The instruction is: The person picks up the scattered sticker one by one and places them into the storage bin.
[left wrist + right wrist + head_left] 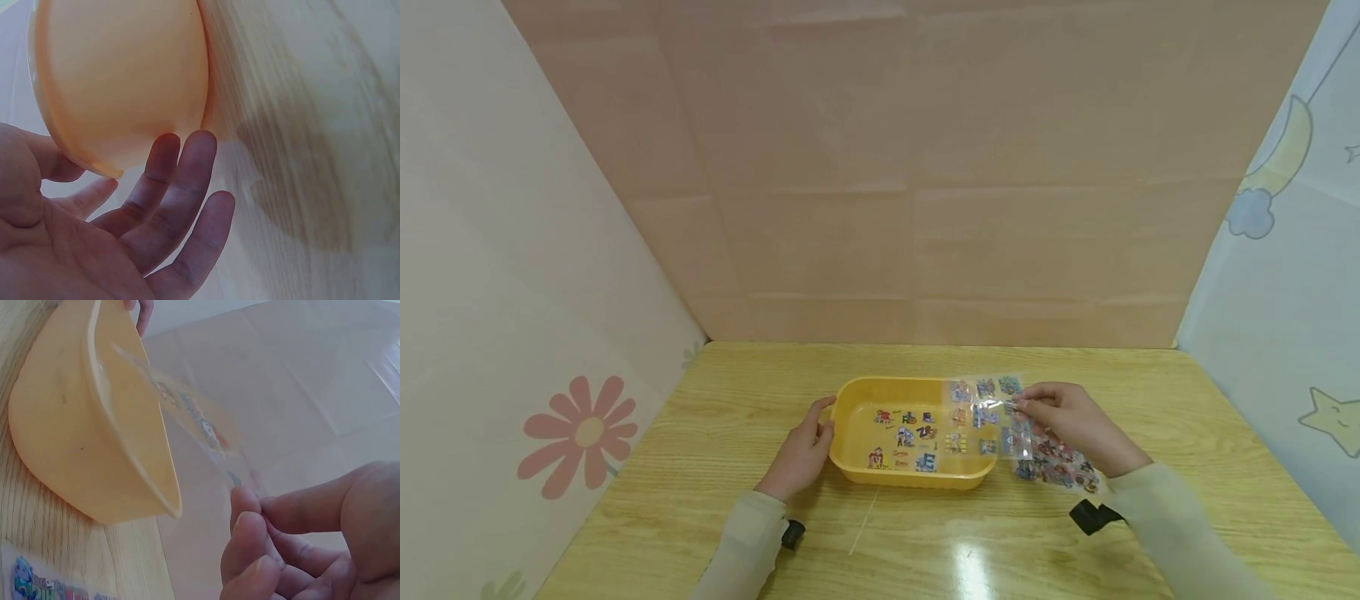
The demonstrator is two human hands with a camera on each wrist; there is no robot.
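A yellow plastic basin (857, 475) stands on the table, with colourful stickers (904, 437) lying flat on its bottom. At its left end my left hand (801, 454) touches the rim, the thumb and fingers around the wall in the left wrist view. My right hand (1078, 425) pinches the right edge of a clear sheet with cartoon stickers (987, 414) between thumb and fingertips. That sheet hangs over the right end of the basin (69, 425), tilted in the right wrist view.
More sticker sheets (1060, 467) lie on the table right of the basin, under my right hand. A pinkish-brown panel (925, 208) rises behind the wooden table (737, 375), with light decorated walls at both sides. Black straps show near both wrists.
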